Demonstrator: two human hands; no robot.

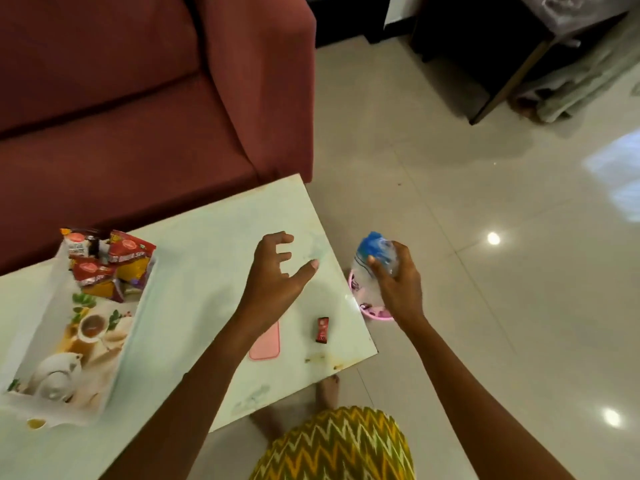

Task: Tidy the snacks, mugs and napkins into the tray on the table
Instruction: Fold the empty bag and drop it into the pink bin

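A white tray (31,344) with a printed teapot picture rests on the left of the pale table (214,251). Several red and yellow snack packets (114,261) lie in its far end. My right hand (398,285) is off the table's right edge, shut on a clear plastic packet with a blue top (372,258), above a pink basket (370,310) on the floor. My left hand (277,271) hovers open over the table's middle, holding nothing. A small red sachet (322,329) lies near the table's right edge.
A pink phone-like case (266,344) lies on the table, partly under my left forearm. A maroon sofa (138,98) stands behind the table. Glossy tiled floor (485,237) spreads to the right, with dark furniture (485,64) at the back. My bare feet (327,389) show under the table's near edge.
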